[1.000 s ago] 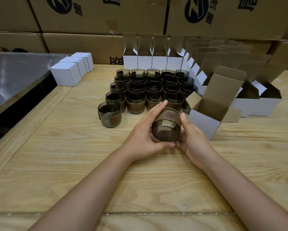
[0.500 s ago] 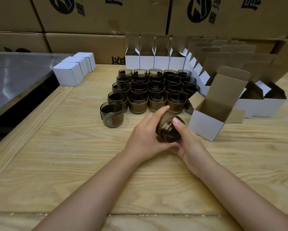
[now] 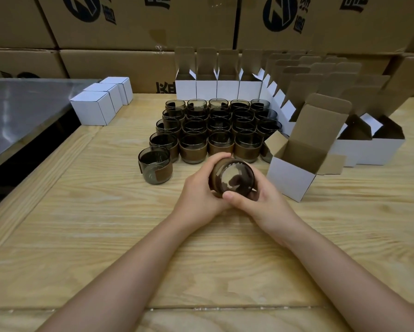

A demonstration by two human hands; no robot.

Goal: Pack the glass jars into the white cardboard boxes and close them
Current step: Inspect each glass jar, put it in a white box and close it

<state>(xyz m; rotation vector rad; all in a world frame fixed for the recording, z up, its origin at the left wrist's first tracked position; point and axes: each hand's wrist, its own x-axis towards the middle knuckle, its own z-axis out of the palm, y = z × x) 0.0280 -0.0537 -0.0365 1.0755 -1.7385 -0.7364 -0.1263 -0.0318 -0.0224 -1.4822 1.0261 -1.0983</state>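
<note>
Both bare forearms ran in from the near edge and converged at mid-scene, wrists close together. The left hand cupped the jar from the left, its fingers curled over the far side. The right hand gripped it from the right, with the thumb laid across the near rim.

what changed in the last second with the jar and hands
The held jar has been tilted so a round end now faces the camera. The left hand and right hand still grip it. The open box, table jars and closed boxes stayed put.
</note>
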